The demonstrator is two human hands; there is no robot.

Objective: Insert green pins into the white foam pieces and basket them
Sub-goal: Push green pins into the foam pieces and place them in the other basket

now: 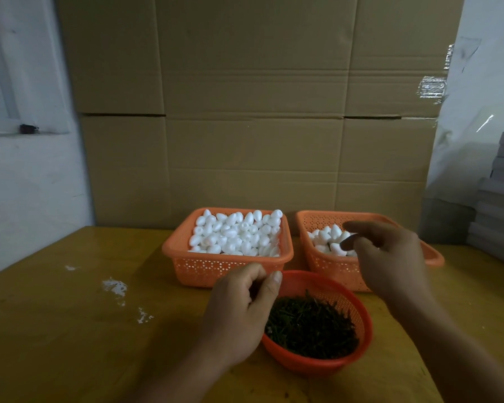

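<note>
Nearest the camera, two bare forearms reach forward over a yellowish wooden table (70,330). Between them sits a round orange bowl (358,341) heaped with dark green pins (309,330). At the bowl's left rim the left hand (239,312) is loosely curled, thumb and forefinger drawn together as if pinching, though whether a pin lies between them cannot be told. Farther back and to the right, the right hand (390,257) hovers over the near edge of the right orange basket (332,269), fingers relaxed and spread; it is blurred, and nothing can be seen in its grasp. That basket holds a modest pile of white foam pieces (326,237), egg-shaped, presumably the finished ones. Just beside it, to the left, a second orange basket (224,266) is heaped full of foam eggs (236,234), likely the supply. White crumbs (115,286) dot the table at left; flat brown cardboard (245,112) stands behind. Judging by this, a piece seems just dropped and the next cycle starts: take one egg from the left basket, hold it steady, and push a single pin straight into its end, gently, since foam crumbles and thin pins may bend.
</note>
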